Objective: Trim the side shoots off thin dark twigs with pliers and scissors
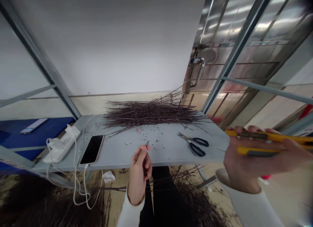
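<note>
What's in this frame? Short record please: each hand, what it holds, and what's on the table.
left hand: pinches a thin dark twig
right hand: grips a yellow-handled tool, raised at the table's right edge
table: grey table
on table: pile of dark twigs, black-handled scissors, smartphone, white power strip
floor: more dark twigs

Grey table (166, 153) with twigs (151, 113), scissors (193, 144), phone (92, 149)
</note>
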A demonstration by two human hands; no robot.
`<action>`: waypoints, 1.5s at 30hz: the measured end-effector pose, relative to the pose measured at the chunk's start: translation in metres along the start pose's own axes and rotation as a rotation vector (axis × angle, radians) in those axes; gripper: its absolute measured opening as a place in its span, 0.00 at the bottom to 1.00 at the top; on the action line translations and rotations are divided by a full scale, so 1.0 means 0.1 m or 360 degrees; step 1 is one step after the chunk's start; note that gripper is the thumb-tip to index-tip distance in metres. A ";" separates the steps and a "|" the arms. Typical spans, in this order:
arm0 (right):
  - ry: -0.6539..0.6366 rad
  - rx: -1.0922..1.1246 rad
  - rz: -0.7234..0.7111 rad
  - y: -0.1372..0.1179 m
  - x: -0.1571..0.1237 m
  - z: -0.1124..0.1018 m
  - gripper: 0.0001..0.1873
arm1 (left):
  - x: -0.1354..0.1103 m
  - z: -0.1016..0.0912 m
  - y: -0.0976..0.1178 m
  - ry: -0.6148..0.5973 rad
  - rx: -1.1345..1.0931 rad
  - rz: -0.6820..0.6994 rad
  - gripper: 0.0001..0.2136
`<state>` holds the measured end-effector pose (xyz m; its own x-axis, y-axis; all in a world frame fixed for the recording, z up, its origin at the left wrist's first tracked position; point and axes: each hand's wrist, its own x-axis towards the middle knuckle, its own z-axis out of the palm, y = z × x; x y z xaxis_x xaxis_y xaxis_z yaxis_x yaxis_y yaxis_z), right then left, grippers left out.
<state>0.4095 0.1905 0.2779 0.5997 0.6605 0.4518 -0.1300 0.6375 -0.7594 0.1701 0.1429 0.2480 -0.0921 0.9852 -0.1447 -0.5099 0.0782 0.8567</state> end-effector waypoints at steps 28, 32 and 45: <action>-0.1941 -0.2324 -0.0034 1.69 -0.58 0.22 0.30 | -0.02 0.01 0.02 0.0127 -0.0092 0.0049 0.16; -0.1893 -0.2190 -0.0141 1.74 -0.47 0.07 0.21 | -0.02 -0.02 0.00 0.0100 -0.0076 0.0044 0.15; -0.1003 -0.2647 0.0036 1.99 1.08 -1.45 0.06 | 0.01 -0.02 -0.02 0.0106 -0.0036 0.0049 0.14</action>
<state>0.5632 0.3310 0.1076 0.1926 0.9549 0.2260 0.9661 -0.1442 -0.2141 0.1697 0.1438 0.2451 -0.1644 0.9747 -0.1515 -0.5250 0.0435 0.8500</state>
